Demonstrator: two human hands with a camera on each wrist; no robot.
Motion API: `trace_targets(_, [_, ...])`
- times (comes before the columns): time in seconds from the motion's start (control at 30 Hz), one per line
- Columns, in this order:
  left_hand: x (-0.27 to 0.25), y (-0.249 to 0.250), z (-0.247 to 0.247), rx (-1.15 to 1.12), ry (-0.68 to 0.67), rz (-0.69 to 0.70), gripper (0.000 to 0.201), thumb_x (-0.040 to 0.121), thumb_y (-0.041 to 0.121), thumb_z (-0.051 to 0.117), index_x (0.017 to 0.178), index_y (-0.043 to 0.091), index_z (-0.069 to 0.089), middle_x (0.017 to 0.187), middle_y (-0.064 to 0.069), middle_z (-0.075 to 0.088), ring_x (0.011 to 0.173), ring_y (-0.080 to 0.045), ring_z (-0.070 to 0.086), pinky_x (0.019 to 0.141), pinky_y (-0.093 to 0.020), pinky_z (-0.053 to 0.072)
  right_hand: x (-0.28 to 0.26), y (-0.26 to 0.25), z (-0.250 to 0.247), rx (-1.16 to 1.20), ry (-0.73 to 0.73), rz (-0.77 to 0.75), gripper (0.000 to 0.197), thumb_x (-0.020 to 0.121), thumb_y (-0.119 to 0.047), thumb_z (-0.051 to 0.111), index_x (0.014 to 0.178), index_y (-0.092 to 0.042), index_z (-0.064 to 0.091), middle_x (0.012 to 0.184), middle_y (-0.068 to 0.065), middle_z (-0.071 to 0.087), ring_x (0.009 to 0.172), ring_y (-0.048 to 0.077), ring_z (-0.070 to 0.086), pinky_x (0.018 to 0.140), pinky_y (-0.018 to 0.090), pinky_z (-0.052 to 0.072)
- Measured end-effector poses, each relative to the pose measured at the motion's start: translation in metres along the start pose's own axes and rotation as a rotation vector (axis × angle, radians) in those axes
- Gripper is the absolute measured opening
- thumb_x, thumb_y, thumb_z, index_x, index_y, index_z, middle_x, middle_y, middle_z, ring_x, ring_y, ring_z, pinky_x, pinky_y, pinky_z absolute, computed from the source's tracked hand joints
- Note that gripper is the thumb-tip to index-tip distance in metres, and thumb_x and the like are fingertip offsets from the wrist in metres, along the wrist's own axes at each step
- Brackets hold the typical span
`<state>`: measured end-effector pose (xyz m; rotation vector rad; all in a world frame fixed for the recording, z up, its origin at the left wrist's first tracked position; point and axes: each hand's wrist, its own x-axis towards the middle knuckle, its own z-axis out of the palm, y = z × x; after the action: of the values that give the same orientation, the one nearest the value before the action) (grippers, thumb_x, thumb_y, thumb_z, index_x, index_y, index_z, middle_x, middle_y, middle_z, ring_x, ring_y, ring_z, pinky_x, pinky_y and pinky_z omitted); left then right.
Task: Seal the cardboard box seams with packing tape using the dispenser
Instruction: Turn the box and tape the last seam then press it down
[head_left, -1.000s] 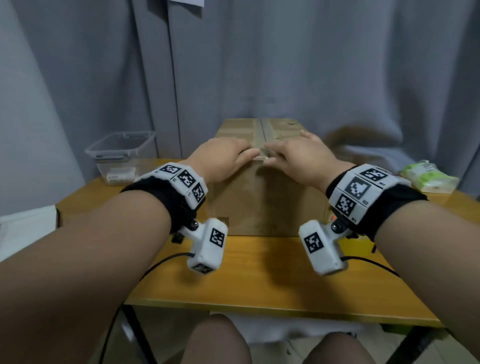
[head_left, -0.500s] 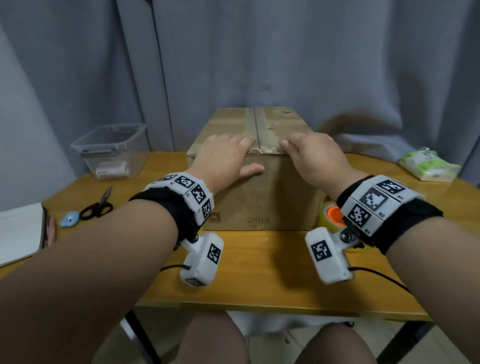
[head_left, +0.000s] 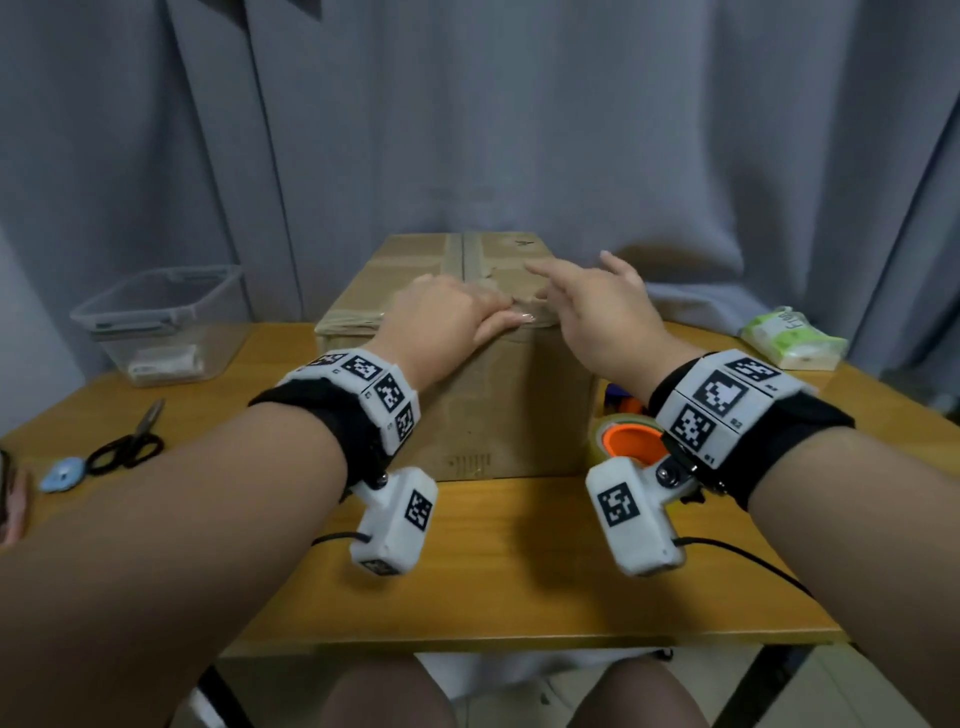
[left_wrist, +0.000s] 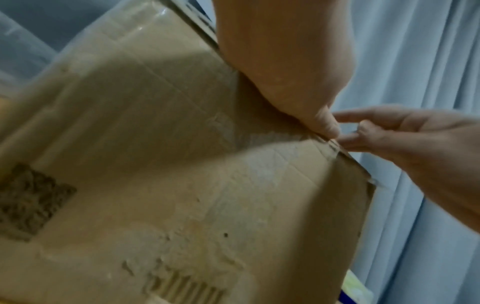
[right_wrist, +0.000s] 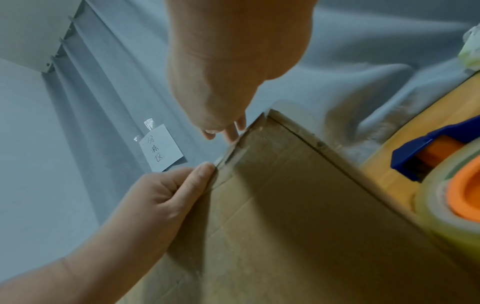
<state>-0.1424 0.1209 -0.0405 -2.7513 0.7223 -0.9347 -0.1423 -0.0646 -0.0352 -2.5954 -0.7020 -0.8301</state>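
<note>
While my left hand (head_left: 447, 317) stays planted on the near top edge of the cardboard box (head_left: 498, 405), fingers lying flat along the edge with the thumb pressing at the centre seam (head_left: 470, 260), my right hand (head_left: 597, 306) has lifted off the lid. Half a second ago both palms lay flat on either side of the seam; now the right one hovers just above the flap, fingers spread and loose, index stretched toward the seam, holding nothing. In the left wrist view, my fingertips (left_wrist: 324, 127) press on the lip where the two flaps meet, and the right hand's fingers come close beside them without gripping.

The box itself sits where it was, in the middle of the tabletop (head_left: 519, 545), flaps closed. Old tape already runs along the seam, though I cannot tell how well it holds. The tape dispenser (head_left: 628, 441) lies on the tabletop just to the right of the box, near my right wrist, untouched.

As I judge it, the flaps are down and one hand is enough to pin them, so the freed right hand is likely to go for the dispenser. No new tape is laid yet.
</note>
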Motion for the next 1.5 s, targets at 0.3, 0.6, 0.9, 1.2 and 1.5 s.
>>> trace_targets(0.3, [-0.01, 0.015, 0.008, 0.052, -0.066, -0.112, 0.051, 0.097, 0.051, 0.028, 0.136, 0.021, 0.044, 0.139, 0.001, 0.051, 0.123, -0.021, 0.049, 0.094, -0.036, 0.036, -0.018, 0.021, -0.012, 0.123, 0.092, 0.245, 0.034, 0.101, -0.022, 0.035, 0.131, -0.022, 0.052, 0.109, 0.004, 0.069, 0.113, 0.025, 0.055, 0.107, 0.037, 0.023])
trace_targets(0.6, [0.005, 0.018, -0.016, -0.234, -0.103, -0.177, 0.053, 0.097, 0.051, 0.028, 0.097, 0.011, 0.063, 0.093, -0.01, 0.067, 0.087, -0.03, 0.06, 0.067, -0.035, 0.042, -0.041, 0.025, -0.022, 0.227, 0.066, 0.329, 0.036, 0.1, -0.025, 0.037, 0.133, -0.018, 0.05, 0.121, 0.006, 0.064, 0.118, 0.027, 0.054, 0.106, 0.047, 0.034])
trace_targets(0.9, [0.019, 0.033, 0.004, 0.002, -0.104, -0.164, 0.058, 0.085, 0.068, 0.038, 0.127, 0.031, 0.056, 0.116, -0.003, 0.054, 0.11, -0.028, 0.045, 0.087, -0.038, 0.033, -0.048, 0.039, -0.013, 0.471, 0.012, 0.421, 0.063, 0.088, -0.043, 0.062, 0.139, -0.012, 0.043, 0.134, 0.007, 0.055, 0.122, 0.017, 0.052, 0.101, 0.029, 0.041])
trace_targets(1.2, [0.03, 0.044, 0.004, -0.129, -0.091, -0.11, 0.058, 0.092, 0.058, 0.031, 0.108, 0.012, 0.062, 0.106, -0.009, 0.062, 0.1, -0.032, 0.057, 0.083, -0.041, 0.043, -0.067, 0.041, 0.032, 0.47, -0.059, 0.459, 0.035, 0.081, -0.024, 0.073, 0.111, -0.007, 0.068, 0.105, 0.004, 0.069, 0.102, 0.017, 0.063, 0.091, 0.029, 0.049])
trace_targets(1.5, [0.033, 0.052, 0.014, -0.061, -0.042, -0.045, 0.045, 0.097, 0.051, 0.031, 0.126, 0.029, 0.057, 0.115, -0.001, 0.063, 0.108, -0.027, 0.056, 0.085, -0.039, 0.039, -0.076, 0.063, 0.015, 0.213, 0.037, 0.497, 0.012, 0.088, -0.021, 0.061, 0.078, -0.018, 0.056, 0.07, -0.007, 0.055, 0.073, 0.018, 0.056, 0.057, 0.026, 0.039])
